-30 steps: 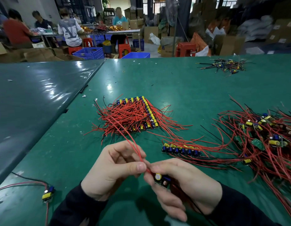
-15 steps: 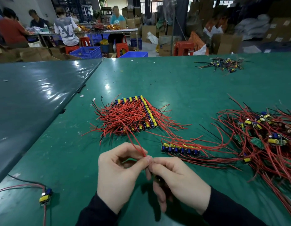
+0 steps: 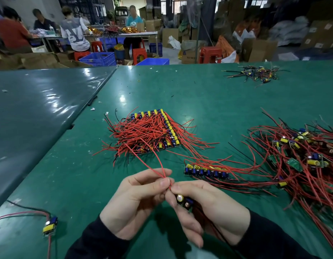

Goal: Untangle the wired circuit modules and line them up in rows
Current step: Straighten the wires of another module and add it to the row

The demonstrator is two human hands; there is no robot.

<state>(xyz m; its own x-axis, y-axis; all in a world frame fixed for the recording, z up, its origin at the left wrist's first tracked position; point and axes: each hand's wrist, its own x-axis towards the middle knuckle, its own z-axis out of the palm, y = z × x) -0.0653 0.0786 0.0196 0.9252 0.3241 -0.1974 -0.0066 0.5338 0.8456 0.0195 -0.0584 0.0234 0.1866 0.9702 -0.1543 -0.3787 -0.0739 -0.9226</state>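
Here the left hand (image 3: 135, 200) pinches the red leads (image 3: 154, 161) beside the right hand (image 3: 208, 208) gripping a circuit module (image 3: 184, 200); a hard tug could tear them off.

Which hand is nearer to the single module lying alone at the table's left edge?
Left. The left hand is right of the lone module, across bare table; the right hand lies farther right, beyond it.

Green table (image 3: 208, 94) bears stacked module rows (image 3: 152, 129), short row (image 3: 206, 171), tangled pile (image 3: 302, 157)
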